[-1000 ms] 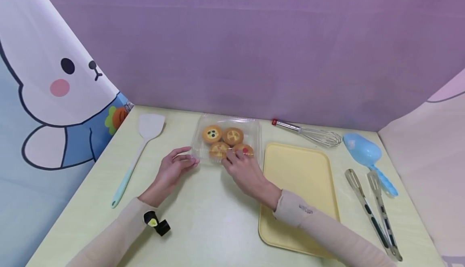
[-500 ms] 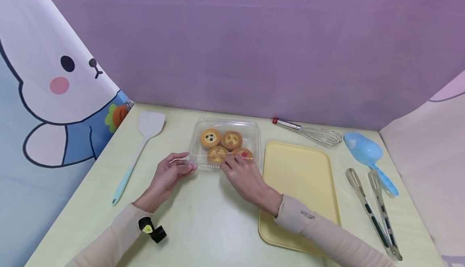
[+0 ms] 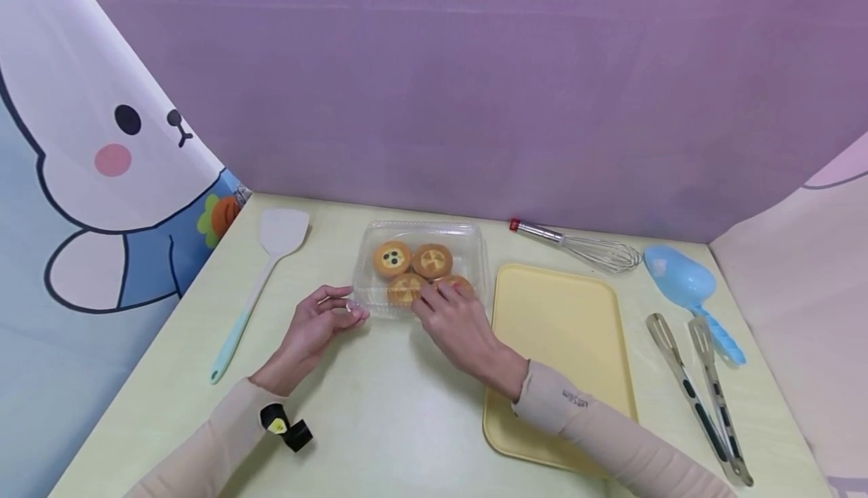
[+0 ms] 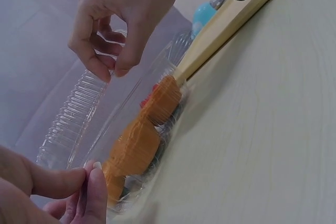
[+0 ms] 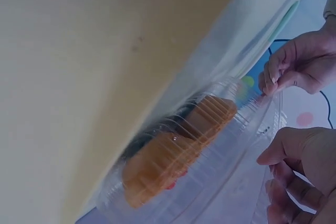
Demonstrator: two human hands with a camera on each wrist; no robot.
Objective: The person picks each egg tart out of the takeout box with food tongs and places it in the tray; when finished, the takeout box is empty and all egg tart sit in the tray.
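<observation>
The left hand [image 3: 317,328] pinches the near-left corner of a clear, ribbed, rectangular plastic container [image 3: 466,245], while the right hand [image 3: 457,328] pinches its near edge. The container stands on the pale-yellow tabletop [image 3: 380,415] holding four round golden-brown pastries [image 3: 432,261], just left of a flat yellow rectangular tray [image 3: 559,325] with rounded corners.

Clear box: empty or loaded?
Loaded: four round pastries show inside the clear box in the head view, one partly covered by the right hand. Its far right corner is bare.
</observation>
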